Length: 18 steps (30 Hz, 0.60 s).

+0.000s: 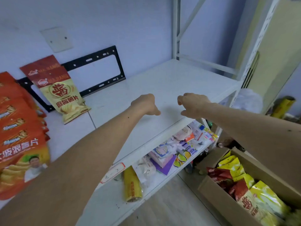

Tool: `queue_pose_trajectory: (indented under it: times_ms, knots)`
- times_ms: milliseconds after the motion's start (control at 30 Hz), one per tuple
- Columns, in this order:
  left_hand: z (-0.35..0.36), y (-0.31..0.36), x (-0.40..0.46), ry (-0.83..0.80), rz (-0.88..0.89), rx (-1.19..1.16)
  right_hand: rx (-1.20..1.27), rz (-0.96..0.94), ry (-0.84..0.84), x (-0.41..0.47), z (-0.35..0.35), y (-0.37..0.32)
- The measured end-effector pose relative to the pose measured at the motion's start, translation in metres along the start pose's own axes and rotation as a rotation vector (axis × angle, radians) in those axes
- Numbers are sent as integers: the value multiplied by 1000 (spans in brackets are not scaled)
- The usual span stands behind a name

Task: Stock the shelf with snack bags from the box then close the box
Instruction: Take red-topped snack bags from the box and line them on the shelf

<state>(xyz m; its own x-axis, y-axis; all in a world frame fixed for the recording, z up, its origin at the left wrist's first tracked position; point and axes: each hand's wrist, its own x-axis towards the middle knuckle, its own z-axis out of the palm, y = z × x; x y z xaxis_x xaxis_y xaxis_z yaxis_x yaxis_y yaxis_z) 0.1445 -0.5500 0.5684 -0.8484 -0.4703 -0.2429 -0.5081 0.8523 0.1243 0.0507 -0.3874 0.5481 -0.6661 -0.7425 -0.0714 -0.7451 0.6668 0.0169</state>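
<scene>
Both forearms reach over shelf; left hand and right hand loosely curled, empty. Bags remain in box, below-right of shelf. Between placements; next: fetch another bag

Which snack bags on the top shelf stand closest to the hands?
The red-and-yellow bags leaning against the wall; the orange bags sit farther left, at the frame's edge.

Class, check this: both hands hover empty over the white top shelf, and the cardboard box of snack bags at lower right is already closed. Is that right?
Not quite. The head view shows the cardboard box open, snack bags visible inside. The rest holds: left hand and right hand hover empty over the white top shelf.
</scene>
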Motion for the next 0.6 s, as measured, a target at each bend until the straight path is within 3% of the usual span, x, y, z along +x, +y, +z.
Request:
queue_pose_trajectory:
  times_ms: [333, 600]
  knots:
    - [95, 181, -27, -25, 78, -38, -113, -22, -11, -97, 71, 168]
    - [172, 263, -8, -162, 139, -30, -90, 31, -102, -124, 137, 252]
